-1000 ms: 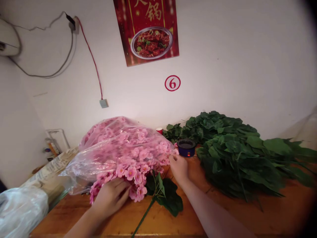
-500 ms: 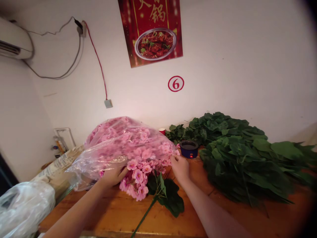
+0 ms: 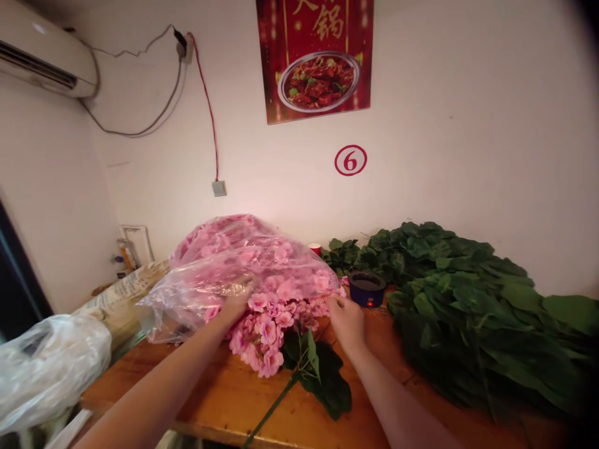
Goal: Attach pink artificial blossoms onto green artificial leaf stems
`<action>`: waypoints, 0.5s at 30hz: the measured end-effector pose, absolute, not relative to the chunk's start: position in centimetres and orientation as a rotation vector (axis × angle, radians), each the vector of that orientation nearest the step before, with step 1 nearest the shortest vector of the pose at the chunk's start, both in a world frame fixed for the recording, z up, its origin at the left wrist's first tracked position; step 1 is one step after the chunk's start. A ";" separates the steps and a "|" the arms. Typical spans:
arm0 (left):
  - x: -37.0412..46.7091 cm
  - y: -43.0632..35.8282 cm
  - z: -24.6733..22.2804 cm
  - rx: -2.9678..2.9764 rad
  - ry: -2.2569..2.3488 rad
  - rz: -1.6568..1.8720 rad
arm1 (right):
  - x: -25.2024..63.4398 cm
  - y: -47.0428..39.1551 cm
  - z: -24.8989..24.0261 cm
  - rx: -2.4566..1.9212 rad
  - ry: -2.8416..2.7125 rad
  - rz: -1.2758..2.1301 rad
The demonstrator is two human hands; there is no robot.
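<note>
A clear plastic bag (image 3: 187,293) bulging with pink artificial flowers (image 3: 266,330) lies on the wooden table, its mouth facing me. My left hand (image 3: 241,293) is inside the bag among the blossoms; plastic and glare blur its fingers. My right hand (image 3: 345,315) is closed at the bag's right edge, pinching the plastic. Some blossoms spill out of the mouth between my two hands. In front of them lies a green artificial stem (image 3: 276,402) with dark leaves (image 3: 330,380), which neither hand touches.
Piled green artificial leaves (image 3: 468,312) cover the table's right side. A dark blue round pot (image 3: 367,290) with a lit red light stands beside my right hand, and a red cup (image 3: 315,249) is behind. A whitish plastic bag (image 3: 56,368) sits left of the wooden table (image 3: 224,411).
My left hand has gone deeper into the bag, under the plastic. My right hand keeps its place at the edge. The view has swung slightly left.
</note>
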State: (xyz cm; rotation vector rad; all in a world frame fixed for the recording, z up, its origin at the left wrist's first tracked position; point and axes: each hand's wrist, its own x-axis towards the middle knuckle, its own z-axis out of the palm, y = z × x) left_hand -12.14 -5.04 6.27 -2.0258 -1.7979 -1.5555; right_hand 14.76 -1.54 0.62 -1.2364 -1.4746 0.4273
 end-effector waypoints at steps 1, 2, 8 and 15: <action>-12.1 -5.3 5.8 -2.022 -1.816 -1.635 | 14.7 -1.5 0.7 -1.231 -1.477 0.429; -12.1 -5.7 5.6 -2.001 -1.830 -1.688 | 14.7 -1.5 0.8 -1.226 -1.475 0.432; -12.1 -10.0 6.9 -2.091 -1.670 -1.383 | 15.2 -1.9 2.0 -1.230 -1.328 0.412; -10.2 -16.8 3.5 -2.281 -1.088 -1.394 | 17.0 -2.6 3.6 -1.011 -1.300 0.119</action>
